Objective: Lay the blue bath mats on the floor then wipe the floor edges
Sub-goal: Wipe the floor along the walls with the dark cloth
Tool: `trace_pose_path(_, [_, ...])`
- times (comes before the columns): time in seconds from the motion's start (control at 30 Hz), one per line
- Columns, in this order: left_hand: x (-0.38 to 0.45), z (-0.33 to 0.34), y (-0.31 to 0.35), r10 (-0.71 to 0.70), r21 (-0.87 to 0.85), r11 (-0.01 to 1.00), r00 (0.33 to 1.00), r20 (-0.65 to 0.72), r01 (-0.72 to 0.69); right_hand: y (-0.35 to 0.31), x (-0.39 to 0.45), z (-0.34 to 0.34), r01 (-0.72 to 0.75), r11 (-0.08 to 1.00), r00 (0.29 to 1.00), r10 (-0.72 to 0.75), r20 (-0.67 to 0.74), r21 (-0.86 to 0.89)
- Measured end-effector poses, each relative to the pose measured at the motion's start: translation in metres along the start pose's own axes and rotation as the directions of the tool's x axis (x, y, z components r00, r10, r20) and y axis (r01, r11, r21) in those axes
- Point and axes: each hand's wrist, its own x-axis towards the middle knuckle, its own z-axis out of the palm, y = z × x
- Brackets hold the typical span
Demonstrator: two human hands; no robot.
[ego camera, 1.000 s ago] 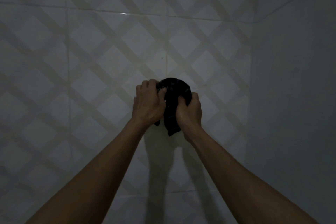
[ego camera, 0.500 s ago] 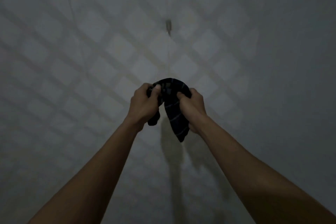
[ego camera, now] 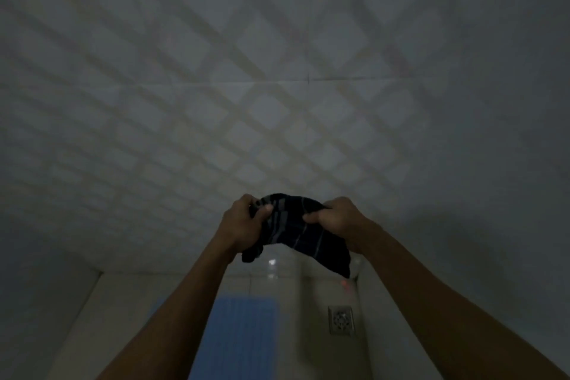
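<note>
1. Tiled wall point(ego camera: 277, 71) with a diamond pattern fills the view from 9 through 12 to 3 o'clock.
2. Blue bath mat point(ego camera: 243, 333) lies flat on the floor at 6 o'clock.
3. Dark striped cloth point(ego camera: 296, 231) hangs bunched just below centre, above the mat.
4. Left hand point(ego camera: 239, 227) grips its 9 o'clock end, fingers curled.
5. Right hand point(ego camera: 337, 220) grips its 3 o'clock end likewise.
6. Floor drain point(ego camera: 340, 319) sits at 5 o'clock, beside the mat.

1. Very dim all round; the tiled wall point(ego camera: 277, 86) reads murky grey, its diamond pattern faint.
2. Motion blur softens the whole frame, worst toward the far top.
3. Small bright glints on the floor point(ego camera: 308, 302) near the wall's foot.
4. Corners darken and wall lines bend outward, wide-angle style.
5. The dark cloth point(ego camera: 299, 231) loses almost all detail.
</note>
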Motion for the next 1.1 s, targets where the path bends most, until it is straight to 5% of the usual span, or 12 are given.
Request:
trace_pose_path(0.27, [0.013, 0.038, -0.12, -0.126, 0.056, 0.992, 0.975, 0.182, 0.117, 0.097, 0.028, 0.076, -0.041, 0.958, 0.998, 0.055, 0.043, -0.285])
trace_pose_path(0.43, [0.012, 0.073, -0.214, -0.248, -0.032, 0.963, 0.925, 0.289, 0.268, 0.17, 0.047, 0.144, -0.126, 0.992, 0.988, 0.128, -0.09, 0.02])
trace_pose_path(0.53, [0.009, 0.099, -0.261, -0.316, -0.05, 0.937, 0.9, 0.301, 0.346, 0.213, 0.064, 0.177, -0.141, 0.988, 0.98, 0.148, -0.133, 0.058])
trace_pose_path(0.87, [0.036, 0.233, -0.422, -0.27, 0.115, 0.962, 0.93, 0.25, 0.249, 0.414, 0.162, 0.238, -0.073, 0.964, 0.987, 0.034, -0.155, -0.256])
trace_pose_path(1.1, [0.074, 0.37, -0.537, -0.156, 0.167, 0.979, 0.956, 0.247, 0.116, 0.578, 0.253, 0.259, -0.052, 0.968, 0.988, 0.014, -0.155, -0.245])
